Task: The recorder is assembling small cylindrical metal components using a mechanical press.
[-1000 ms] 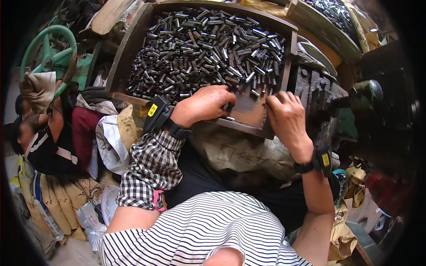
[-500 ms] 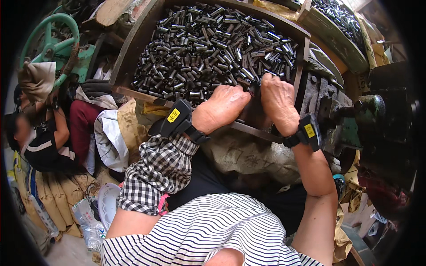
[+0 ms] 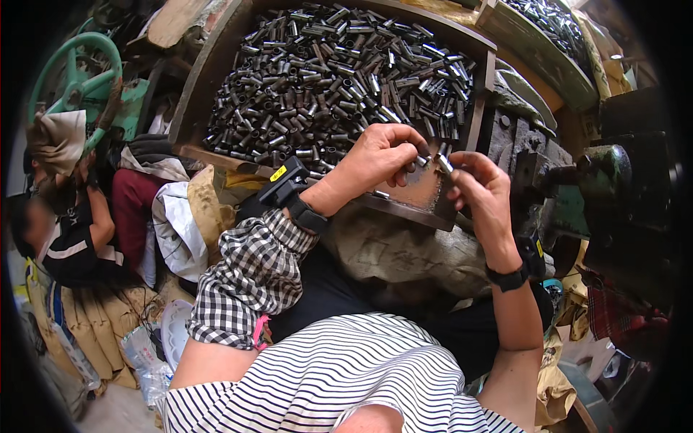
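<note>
A wooden tray holds a heap of short dark metal tubes. Over its near right corner, my left hand pinches one small metal tube between thumb and fingers. Close beside it, my right hand has its fingertips closed on another shiny metal tube, held at a tilt. The two tubes are slightly apart. Beneath my hands shows the tray's reddish-brown bottom, and one loose tube lies there near the front wall.
Right of the tray stands a dark machine with a rounded green-black part. A green handwheel is at the far left, near another person at work. A second box of metal parts sits at the back right.
Both hands have drawn back from the heap toward the tray's near right corner. My right hand has turned and moved right and nearer, and tubes now show in both hands.
</note>
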`<state>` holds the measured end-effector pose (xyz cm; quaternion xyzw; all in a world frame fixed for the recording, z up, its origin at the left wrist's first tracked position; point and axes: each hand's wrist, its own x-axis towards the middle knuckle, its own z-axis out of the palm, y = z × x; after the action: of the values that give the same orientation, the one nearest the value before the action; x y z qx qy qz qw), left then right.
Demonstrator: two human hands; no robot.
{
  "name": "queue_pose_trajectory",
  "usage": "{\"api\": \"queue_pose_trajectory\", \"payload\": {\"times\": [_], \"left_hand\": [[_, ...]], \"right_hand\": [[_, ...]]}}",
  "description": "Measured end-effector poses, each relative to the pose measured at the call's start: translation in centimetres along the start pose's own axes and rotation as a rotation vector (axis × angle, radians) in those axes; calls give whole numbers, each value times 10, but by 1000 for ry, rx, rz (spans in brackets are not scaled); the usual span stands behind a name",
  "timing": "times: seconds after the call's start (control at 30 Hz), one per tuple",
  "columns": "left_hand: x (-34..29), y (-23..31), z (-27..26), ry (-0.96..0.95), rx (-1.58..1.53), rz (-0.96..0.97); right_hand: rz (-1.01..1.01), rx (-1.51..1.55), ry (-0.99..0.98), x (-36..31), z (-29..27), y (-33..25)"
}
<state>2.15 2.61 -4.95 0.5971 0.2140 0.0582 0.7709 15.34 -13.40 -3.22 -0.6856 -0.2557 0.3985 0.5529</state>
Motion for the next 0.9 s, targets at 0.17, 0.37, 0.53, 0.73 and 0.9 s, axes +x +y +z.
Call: {"api": "queue_pose_trajectory", "payload": {"times": [0.17, 0.37, 0.53, 0.73, 0.9], "left_hand": [[3, -8, 13, -41, -181, -117], [3, -11, 20, -66, -180, -98], [2, -9, 19, -70, -174, -68], [2, -13, 16, -11, -320, -73], [2, -10, 19, -7, -318, -65]], "right_hand": [[-21, 142, 12, -18, -2, -1], [-103, -59, 41, -12, -1, 4], [-622, -586, 151, -13, 7, 6], [-102, 65, 83, -14, -4, 1], [-21, 118, 18, -11, -7, 10]]}}
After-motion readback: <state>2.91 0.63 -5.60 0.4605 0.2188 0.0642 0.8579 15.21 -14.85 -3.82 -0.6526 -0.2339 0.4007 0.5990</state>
